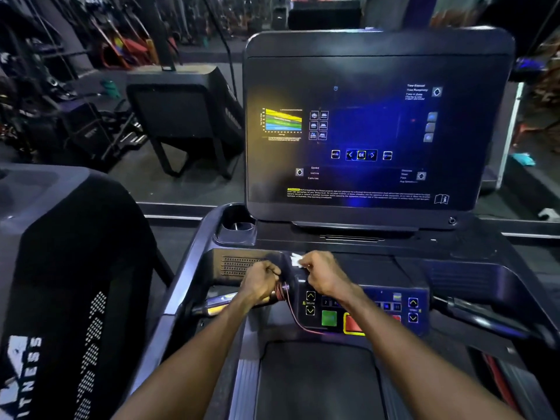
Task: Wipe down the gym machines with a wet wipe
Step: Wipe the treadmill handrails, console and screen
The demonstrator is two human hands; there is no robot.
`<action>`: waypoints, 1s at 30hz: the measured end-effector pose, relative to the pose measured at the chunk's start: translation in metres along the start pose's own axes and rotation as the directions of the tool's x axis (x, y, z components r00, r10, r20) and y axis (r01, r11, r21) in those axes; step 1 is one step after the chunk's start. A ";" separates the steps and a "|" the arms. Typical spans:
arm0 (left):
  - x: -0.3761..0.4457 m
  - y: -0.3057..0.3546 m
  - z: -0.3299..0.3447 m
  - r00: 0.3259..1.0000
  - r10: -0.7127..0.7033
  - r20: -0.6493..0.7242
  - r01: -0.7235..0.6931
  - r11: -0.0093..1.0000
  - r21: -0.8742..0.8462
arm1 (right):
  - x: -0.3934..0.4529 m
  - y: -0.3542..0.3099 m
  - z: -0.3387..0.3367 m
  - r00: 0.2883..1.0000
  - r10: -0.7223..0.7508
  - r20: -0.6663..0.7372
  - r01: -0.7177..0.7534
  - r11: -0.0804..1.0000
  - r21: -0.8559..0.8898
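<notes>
I stand on a treadmill facing its dark console (375,131), whose panel shows a chart and buttons. My right hand (322,275) pinches a small white wet wipe (295,259) against the dark housing left of the lower keypad (363,310). My left hand (260,281) is curled over the inner end of the left handlebar (218,303), next to a coiled red safety cord (283,291). The cord runs down to the red stop button (353,324). Most of the wipe is hidden inside my fingers.
A cup holder (238,227) sits at the console's lower left. The treadmill belt (318,380) lies below my arms, and the right handlebar (485,316) juts out at right. Another treadmill's console (69,268) stands close at left. Weights and gym gear fill the background.
</notes>
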State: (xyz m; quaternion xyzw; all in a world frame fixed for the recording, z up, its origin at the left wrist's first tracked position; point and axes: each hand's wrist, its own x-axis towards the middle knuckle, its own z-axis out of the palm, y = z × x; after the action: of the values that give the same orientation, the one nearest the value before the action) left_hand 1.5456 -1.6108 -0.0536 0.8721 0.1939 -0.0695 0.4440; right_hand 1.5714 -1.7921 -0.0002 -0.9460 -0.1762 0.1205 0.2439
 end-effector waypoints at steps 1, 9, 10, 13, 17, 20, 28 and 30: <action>-0.001 0.001 -0.001 1.000 0.019 -0.022 -0.019 1.000 -0.005 | -0.010 0.000 0.000 1.000 -0.013 -0.027 0.014 0.999 0.029; -0.006 0.025 0.018 0.939 0.315 -0.135 -0.299 0.945 0.132 | -0.014 0.012 -0.020 0.986 0.155 -0.059 -0.162 0.973 -0.164; -0.008 0.027 0.022 0.935 0.332 -0.124 -0.311 0.937 0.158 | -0.008 0.009 -0.021 0.986 0.164 -0.037 -0.168 0.965 -0.203; -0.013 0.033 0.027 0.944 0.315 -0.097 -0.291 0.935 0.200 | 0.010 0.002 -0.014 0.984 0.178 0.025 -0.173 0.974 -0.144; -0.013 0.035 0.026 0.949 0.301 -0.091 -0.276 0.936 0.219 | 0.023 -0.005 -0.006 0.988 0.149 0.043 -0.143 0.983 -0.114; -0.012 0.044 0.024 0.957 0.274 -0.100 -0.245 0.941 0.234 | 0.025 0.004 -0.014 0.993 0.109 0.032 -0.104 0.986 -0.134; -0.011 0.061 0.023 0.979 0.171 -0.112 -0.135 0.952 0.275 | 0.007 0.053 -0.055 0.948 0.270 -0.169 -0.309 0.907 -0.285; -0.012 0.064 0.022 0.982 0.159 -0.103 -0.126 0.954 0.273 | 0.011 0.041 -0.050 0.972 0.203 -0.121 -0.227 0.942 -0.247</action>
State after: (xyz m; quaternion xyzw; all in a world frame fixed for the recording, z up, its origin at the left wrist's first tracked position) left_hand 1.5609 -1.6655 -0.0157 0.9379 0.1463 -0.0082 0.3143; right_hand 1.6084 -1.8429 0.0203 -0.9879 -0.0744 0.0779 0.1116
